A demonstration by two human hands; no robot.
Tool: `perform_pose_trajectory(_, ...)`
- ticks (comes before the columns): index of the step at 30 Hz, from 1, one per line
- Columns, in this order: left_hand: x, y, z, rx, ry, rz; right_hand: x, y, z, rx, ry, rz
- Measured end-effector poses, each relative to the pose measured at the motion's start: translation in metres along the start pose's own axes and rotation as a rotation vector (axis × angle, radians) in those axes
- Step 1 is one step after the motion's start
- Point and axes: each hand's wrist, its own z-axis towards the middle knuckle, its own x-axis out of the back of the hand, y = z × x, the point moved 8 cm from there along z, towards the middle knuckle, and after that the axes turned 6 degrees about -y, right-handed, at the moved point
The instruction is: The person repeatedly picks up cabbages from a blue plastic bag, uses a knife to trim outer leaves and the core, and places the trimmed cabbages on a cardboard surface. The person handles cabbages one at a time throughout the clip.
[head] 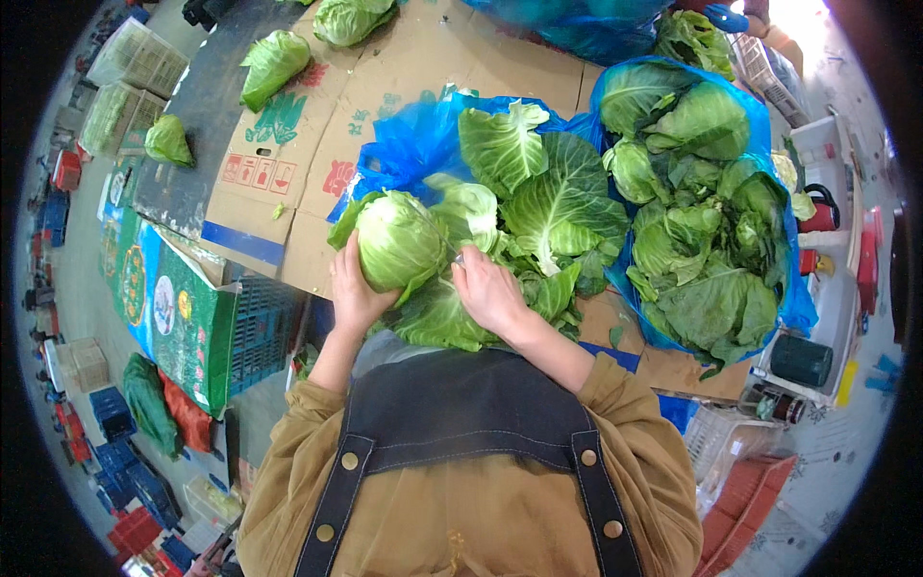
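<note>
My left hand (359, 281) grips a pale green cabbage head (398, 238) from its left and lower side. In my right hand (492, 288) is the handle of a knife (441, 238); its thin blade lies along the right side of the cabbage. Most of the handle is hidden by my fingers. Loose cabbage leaves (559, 205) are heaped just right of and beneath my hands, partly over a crumpled blue plastic bag (414, 144). Further right, a blue bag (757, 130) stands wide at the mouth, filled with cabbage leaves (710, 303).
Flattened cardboard (317, 180) covers the work surface. Trimmed cabbages (275, 66) lie at the far left. A green printed carton (180, 310) and blue crate (263, 332) stand below left. Another person's blue-gloved hand (725, 18) shows at top right, near another blue bag (577, 25).
</note>
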Motion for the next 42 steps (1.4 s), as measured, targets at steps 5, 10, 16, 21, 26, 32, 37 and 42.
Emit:
perform_pose_trajectory(5, -0.001, 0.001, 0.008, -0.039, -0.039, -0.001, -0.007, 0.002, 0.019, 0.021, 0.011, -0.043)
perform_pose_trajectory(10, 0.000, 0.001, 0.018, -0.059, -0.063, -0.004, -0.015, 0.008, 0.050, -0.059, -0.004, -0.147)
perform_pose_trajectory(16, 0.001, 0.004, 0.023, -0.071, -0.102, 0.011, -0.021, 0.021, 0.053, -0.111, -0.128, -0.121)
perform_pose_trajectory(21, -0.003, -0.001, 0.028, -0.137, -0.129, -0.016, -0.045, 0.051, 0.059, -0.216, -0.196, 0.021)
perform_pose_trajectory(26, -0.002, -0.004, 0.025, -0.104, -0.075, 0.103, -0.046, 0.055, 0.064, -0.172, -0.159, -0.073)
perform_pose_trajectory(32, -0.004, -0.012, 0.013, 0.068, -0.116, 0.051, -0.020, 0.044, 0.035, -0.220, -0.258, -0.124)
perform_pose_trajectory(37, -0.017, -0.063, 0.030, 0.358, -0.212, -0.881, 0.011, 0.071, -0.002, -0.268, -0.190, -0.102)
perform_pose_trajectory(42, -0.048, -0.074, 0.017, 0.817, -0.382, -2.016, 0.026, 0.067, -0.017, -0.281, -0.018, 0.176)
